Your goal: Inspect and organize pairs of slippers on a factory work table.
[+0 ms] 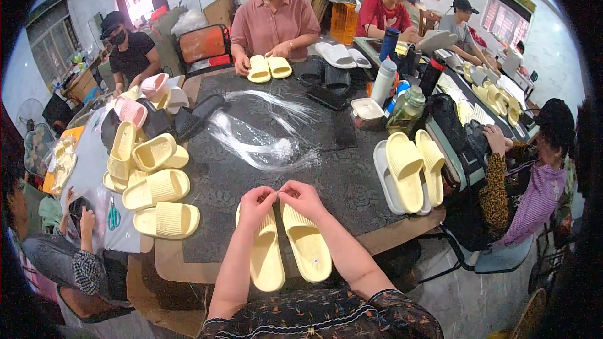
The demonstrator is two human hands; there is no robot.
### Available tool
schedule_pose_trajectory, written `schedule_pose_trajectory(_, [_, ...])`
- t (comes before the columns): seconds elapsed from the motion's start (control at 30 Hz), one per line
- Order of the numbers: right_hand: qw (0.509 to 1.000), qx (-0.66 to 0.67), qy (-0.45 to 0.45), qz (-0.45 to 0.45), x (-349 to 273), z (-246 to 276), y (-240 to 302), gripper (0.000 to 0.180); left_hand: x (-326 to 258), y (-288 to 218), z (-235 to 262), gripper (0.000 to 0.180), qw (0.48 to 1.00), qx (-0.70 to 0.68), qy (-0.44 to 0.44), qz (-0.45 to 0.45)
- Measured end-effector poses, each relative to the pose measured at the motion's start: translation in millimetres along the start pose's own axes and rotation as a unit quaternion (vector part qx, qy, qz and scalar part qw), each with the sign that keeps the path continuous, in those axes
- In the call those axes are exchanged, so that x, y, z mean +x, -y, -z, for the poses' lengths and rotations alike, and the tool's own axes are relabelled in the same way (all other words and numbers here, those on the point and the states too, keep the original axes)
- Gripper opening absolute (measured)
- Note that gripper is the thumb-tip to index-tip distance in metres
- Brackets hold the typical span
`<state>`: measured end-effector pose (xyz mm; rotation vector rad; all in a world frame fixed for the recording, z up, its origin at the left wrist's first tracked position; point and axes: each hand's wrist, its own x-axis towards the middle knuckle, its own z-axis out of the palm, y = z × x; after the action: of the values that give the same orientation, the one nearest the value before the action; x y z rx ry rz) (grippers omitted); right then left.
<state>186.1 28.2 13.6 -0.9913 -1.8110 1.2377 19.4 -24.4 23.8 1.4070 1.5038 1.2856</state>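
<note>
Head view, both hands (255,206) meeting, fingers (290,190) pinched together above yellow slippers (266,258), cannot tell if holding anything

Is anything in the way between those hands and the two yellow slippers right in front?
No, nothing visible is. The left hand and right hand appear over the toe ends of the two yellow slides; I can't tell if they touch. The slide pile sits off to the left.

Ahead on my right I see a white bottle (382,83), a dark blue tumbler (389,44), a greenish jar (407,112) and a lidded tub (366,110); teal scissors (114,215) lie to my left.
</note>
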Motion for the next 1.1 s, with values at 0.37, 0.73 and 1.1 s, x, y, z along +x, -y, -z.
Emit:
schedule_pose_trajectory(0.37, [0.992, 0.091, -0.074, -0.037, 6, 2, -16, 0.013, 3, 0, -2, 0.014, 1.000, 0.010, -0.014, 0.001])
schedule_pose_trajectory(0.73, [0.991, 0.105, -0.073, -0.049, 4, 4, -10, 0.014, 2, 1, -2, 0.017, 1.000, 0.010, -0.018, 0.012])
schedule_pose_trajectory(1.1, [0.994, 0.093, -0.056, -0.016, 8, 1, -13, 0.016, 8, 2, -2, 0.017, 1.000, -0.003, 0.008, 0.010])
